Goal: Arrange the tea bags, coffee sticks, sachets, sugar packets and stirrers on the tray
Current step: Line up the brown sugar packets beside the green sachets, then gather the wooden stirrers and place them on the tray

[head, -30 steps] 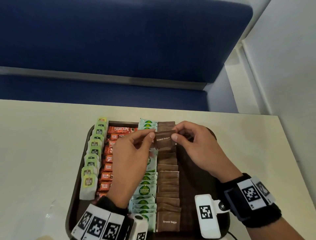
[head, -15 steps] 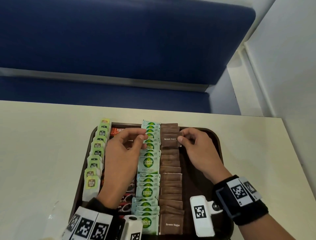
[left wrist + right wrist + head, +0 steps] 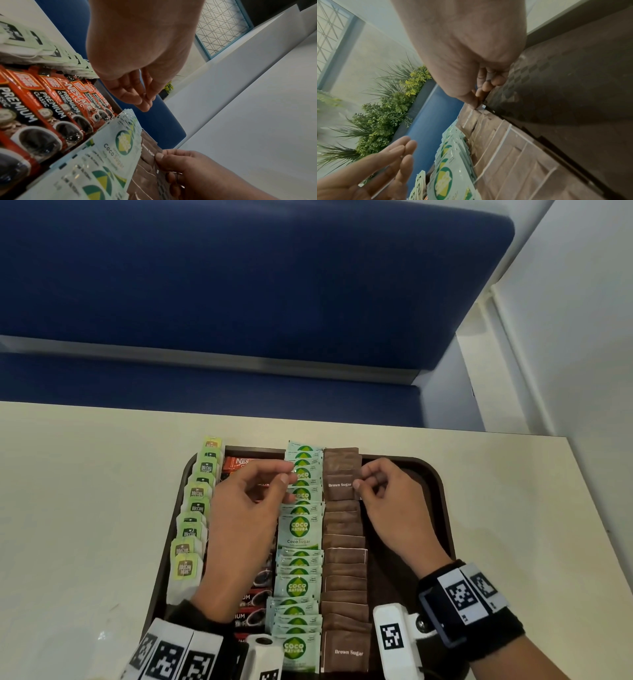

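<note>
A dark brown tray [image 3: 432,478] holds four rows: green tea bags [image 3: 191,529], red coffee sticks [image 3: 254,601], pale green coco sugar sachets [image 3: 299,529] and brown sugar packets [image 3: 344,578]. My right hand [image 3: 359,480] pinches the right edge of one brown sugar packet [image 3: 339,485], which lies on the far part of the brown row. The right wrist view shows thumb and fingertips [image 3: 476,100] clamped on that packet's corner. My left hand [image 3: 286,474] hovers over the coffee sticks [image 3: 51,108] and sachets, fingers [image 3: 137,94] loose, holding nothing.
The tray sits on a cream table [image 3: 85,508] whose right edge is near a white wall. A blue bench [image 3: 239,302] runs behind the table. The tray's right strip [image 3: 404,542] beside the brown packets is bare. Potted greenery [image 3: 385,115] shows in the right wrist view.
Both hands held the brown sugar packet above the row; it has come down onto the row. My left hand let go and drew left, the right still pinches it.
</note>
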Demonstrator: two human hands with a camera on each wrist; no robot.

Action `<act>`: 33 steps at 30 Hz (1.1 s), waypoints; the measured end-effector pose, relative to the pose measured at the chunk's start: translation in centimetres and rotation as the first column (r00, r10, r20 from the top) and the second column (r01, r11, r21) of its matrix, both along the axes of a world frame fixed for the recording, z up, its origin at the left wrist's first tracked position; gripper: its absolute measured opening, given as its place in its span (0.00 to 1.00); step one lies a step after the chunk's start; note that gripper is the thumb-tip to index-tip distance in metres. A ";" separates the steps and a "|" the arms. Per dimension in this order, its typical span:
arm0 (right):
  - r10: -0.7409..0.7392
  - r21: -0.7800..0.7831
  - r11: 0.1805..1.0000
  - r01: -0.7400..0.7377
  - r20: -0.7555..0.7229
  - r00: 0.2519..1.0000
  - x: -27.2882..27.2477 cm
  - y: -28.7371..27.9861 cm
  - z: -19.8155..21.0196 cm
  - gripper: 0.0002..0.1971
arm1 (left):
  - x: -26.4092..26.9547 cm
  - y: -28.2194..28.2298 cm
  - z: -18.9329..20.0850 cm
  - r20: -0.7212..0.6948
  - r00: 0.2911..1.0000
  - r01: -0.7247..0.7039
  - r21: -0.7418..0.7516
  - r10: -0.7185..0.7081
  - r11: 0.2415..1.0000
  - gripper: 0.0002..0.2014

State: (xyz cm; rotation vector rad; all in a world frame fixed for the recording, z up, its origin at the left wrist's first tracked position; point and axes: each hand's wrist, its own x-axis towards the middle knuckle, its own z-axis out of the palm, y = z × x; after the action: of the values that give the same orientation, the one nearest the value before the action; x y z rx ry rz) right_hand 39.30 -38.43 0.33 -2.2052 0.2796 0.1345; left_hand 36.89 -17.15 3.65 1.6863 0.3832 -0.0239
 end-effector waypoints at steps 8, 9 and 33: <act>-0.055 0.015 0.998 0.054 0.042 0.998 -0.7 -0.3 0.5 0.09 | -0.4 0.0 0.0 -0.032 0.999 -0.001 -0.023 0.001 1.000 0.08; -0.067 0.016 0.998 0.067 0.062 0.996 -1.3 -0.4 0.8 0.09 | -0.6 -0.1 0.1 -0.038 0.999 -0.001 -0.036 -0.001 0.999 0.08; -0.633 -0.089 0.763 0.640 0.096 0.768 -32.8 -10.7 5.3 0.16 | -12.6 -17.7 6.3 -0.033 0.680 0.729 -0.081 -0.733 0.680 0.06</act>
State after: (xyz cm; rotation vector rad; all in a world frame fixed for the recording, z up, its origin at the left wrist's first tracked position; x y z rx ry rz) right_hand 6.51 -49.16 5.61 -2.0974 1.0121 -0.3373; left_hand 24.24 -34.83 9.95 1.6795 -0.2806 -0.6861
